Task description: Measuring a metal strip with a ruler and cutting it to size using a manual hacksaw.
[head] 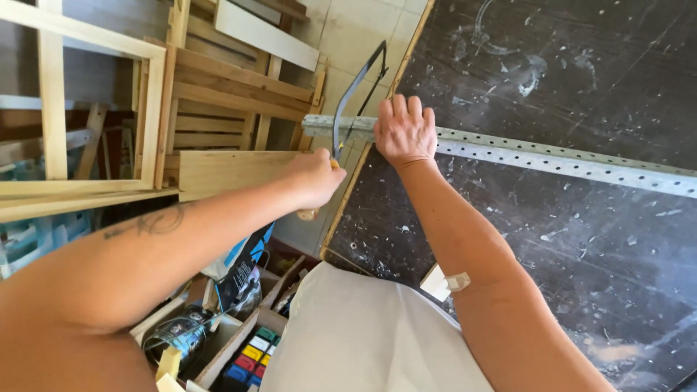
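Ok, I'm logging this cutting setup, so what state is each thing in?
Perforated metal rail: flat on the dark table, end past the edge.
Hacksaw: blade on the rail's overhanging end.
Left hand: closed on the hacksaw handle.
Right hand: pressed flat on the rail.

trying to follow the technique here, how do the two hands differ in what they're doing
The left hand is closed in a fist around the hacksaw handle, off the bench edge. The right hand lies flat, fingers spread, pressing the perforated metal strip onto the dark bench. Both are bare and meet at the strip's overhanging end.
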